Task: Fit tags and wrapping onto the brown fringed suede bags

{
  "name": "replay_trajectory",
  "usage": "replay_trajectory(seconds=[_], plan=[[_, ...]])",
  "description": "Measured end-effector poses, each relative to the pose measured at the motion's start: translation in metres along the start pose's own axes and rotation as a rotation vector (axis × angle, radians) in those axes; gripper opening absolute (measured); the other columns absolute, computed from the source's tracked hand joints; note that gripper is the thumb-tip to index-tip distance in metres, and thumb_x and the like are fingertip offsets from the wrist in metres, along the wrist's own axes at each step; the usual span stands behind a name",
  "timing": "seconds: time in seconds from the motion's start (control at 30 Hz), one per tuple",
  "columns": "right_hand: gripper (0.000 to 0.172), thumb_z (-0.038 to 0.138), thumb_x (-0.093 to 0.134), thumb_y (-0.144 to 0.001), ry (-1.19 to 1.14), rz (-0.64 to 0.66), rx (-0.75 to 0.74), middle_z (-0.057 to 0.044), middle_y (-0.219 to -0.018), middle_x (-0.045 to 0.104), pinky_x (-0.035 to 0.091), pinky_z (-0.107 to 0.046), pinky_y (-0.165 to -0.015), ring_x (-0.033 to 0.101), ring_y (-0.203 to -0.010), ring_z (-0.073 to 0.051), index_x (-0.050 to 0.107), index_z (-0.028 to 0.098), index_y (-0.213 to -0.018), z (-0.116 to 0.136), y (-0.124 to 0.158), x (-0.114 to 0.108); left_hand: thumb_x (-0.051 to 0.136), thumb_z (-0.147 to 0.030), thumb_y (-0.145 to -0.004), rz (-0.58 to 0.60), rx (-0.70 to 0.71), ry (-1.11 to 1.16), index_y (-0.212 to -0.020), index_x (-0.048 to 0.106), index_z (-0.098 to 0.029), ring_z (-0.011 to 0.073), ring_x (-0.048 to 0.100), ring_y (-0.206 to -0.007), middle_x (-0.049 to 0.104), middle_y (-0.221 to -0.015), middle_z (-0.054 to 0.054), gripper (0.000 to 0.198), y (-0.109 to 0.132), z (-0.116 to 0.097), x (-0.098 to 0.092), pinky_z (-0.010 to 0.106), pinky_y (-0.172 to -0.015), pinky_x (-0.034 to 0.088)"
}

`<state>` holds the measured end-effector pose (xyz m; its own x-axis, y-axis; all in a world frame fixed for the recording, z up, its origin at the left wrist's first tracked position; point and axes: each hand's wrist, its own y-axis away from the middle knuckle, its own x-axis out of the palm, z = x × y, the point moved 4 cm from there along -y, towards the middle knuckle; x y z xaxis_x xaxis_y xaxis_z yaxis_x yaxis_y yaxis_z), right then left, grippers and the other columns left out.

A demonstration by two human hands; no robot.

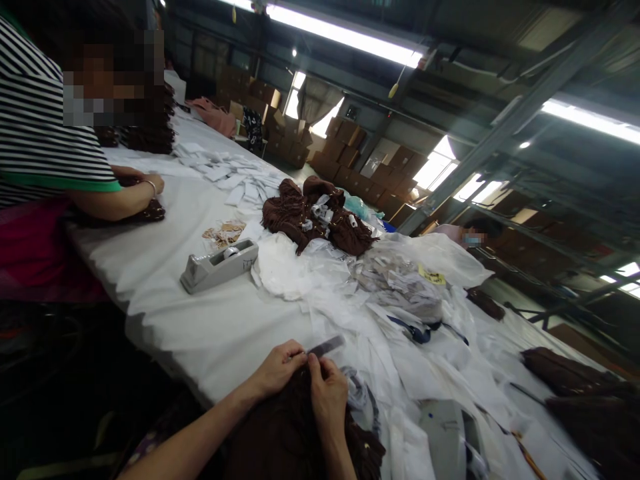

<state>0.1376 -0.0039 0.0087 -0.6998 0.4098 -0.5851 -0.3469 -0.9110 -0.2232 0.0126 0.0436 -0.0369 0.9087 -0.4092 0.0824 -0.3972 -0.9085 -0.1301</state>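
Both hands meet at the top edge of a dark brown fabric piece [275,433] at the table's near edge. My left hand [281,367] pinches this edge, fingers pressed together. Close against it, my right hand [327,390] is closed on the same edge, thumb upward. A dark translucent strip [327,345] sticks out just beyond the fingertips; which hand holds it, if either, I cannot tell. Fringe of the brown fabric hangs below my right hand.
A grey tape dispenser [220,265] stands on the white-covered table [165,280]. Beyond are brown fringed items [315,213], white tags [240,177] and clear plastic bags [400,280]. A co-worker in a striped shirt [45,127] works at the left. Brown bundles [565,373] lie at right.
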Motion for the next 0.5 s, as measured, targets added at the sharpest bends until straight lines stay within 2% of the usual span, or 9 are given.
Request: replay_trajectory(seconds=[0.1,0.17,0.27,0.37,0.5], plan=[[0.042,0.054,0.056,-0.077,-0.066,0.032,0.061,-0.001,-0.057,0.058,0.039,-0.026,-0.057,0.050,-0.060,-0.017,0.062,0.015,-0.061,-0.010,0.003,0.005,0.056,-0.028,-0.081,0.022,-0.019,0.049,-0.087,0.060,-0.015,0.0181,0.056,-0.084,0.061,-0.085,0.004,0.015,0.008,0.008,-0.001,0.028,-0.079,0.043],[0.041,0.053,0.056,-0.078,-0.130,0.034,0.099,-0.002,-0.062,0.062,0.041,-0.026,-0.060,0.053,-0.063,-0.018,0.065,0.014,-0.067,-0.011,0.002,0.005,0.058,-0.025,-0.079,0.051,-0.016,0.144,-0.100,0.058,-0.016,0.0192,0.057,-0.094,0.063,-0.096,0.005,0.023,0.013,0.013,-0.001,0.030,-0.085,0.044],[0.038,0.050,0.057,-0.079,-0.166,0.100,0.100,-0.003,-0.069,0.066,0.042,-0.026,-0.064,0.058,-0.068,-0.020,0.068,0.014,-0.075,-0.009,0.002,0.010,0.061,-0.023,-0.077,-0.007,-0.026,0.248,-0.095,0.055,-0.016,0.0197,0.058,-0.094,0.063,-0.097,0.006,0.020,0.017,0.023,-0.001,0.031,-0.088,0.044],[0.034,0.047,0.058,-0.080,-0.083,0.139,0.061,-0.003,-0.067,0.066,0.041,-0.027,-0.065,0.058,-0.068,-0.020,0.066,0.016,-0.070,-0.008,0.007,0.016,0.062,-0.021,-0.074,-0.091,-0.054,0.257,-0.087,0.054,-0.017,0.0198,0.059,-0.095,0.063,-0.101,0.007,0.016,0.019,0.031,-0.003,0.032,-0.089,0.045],[0.028,0.041,0.060,-0.080,0.028,0.092,-0.034,-0.003,-0.063,0.063,0.037,-0.028,-0.065,0.055,-0.063,-0.019,0.063,0.019,-0.063,-0.012,0.014,0.021,0.064,-0.019,-0.071,-0.076,-0.083,0.336,-0.106,0.056,-0.018,0.0219,0.056,-0.110,0.062,-0.114,0.009,0.036,0.020,0.033,-0.004,0.035,-0.098,0.042]])
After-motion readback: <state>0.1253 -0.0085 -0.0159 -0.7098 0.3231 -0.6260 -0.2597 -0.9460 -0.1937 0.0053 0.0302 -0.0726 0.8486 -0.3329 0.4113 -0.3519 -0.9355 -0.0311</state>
